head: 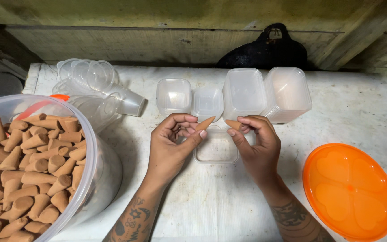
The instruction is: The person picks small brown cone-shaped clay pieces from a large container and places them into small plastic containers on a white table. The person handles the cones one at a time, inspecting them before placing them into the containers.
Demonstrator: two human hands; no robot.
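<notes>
The white, stained tabletop (pixel 211 201) carries everything. At its left edge stands a big clear plastic tub (pixel 90 148), heaped with brown pointed incense cones (pixel 27 170). Near the right front corner lies a round orange plastic lid (pixel 349 190), flat and well apart from the hands. Along the back edge sit a loose pile of clear plastic cups (pixel 95 85) on their sides, two small empty clear square tubs (pixel 173 95) just beside each other, and two tall stacks of clear rectangular containers (pixel 265 92).

In the middle of the tabletop a small shallow clear tray (pixel 216 150) lies open, between and partly under the two hands. The left hand (pixel 169 145) pinches one brown cone (pixel 205 123) between thumb and forefinger, tip pointing up and to the right. The right hand (pixel 258 148) holds a second brown cone (pixel 234 124) the same way, its fingers closed narrowly on it. Both cones hover just above the back rim of the tray, near each other but apart.

The cones look light, dry and stiff, probably brittle at the thin tip and a little dusty, so a soft pinch on the thick base end seems the safest hold
</notes>
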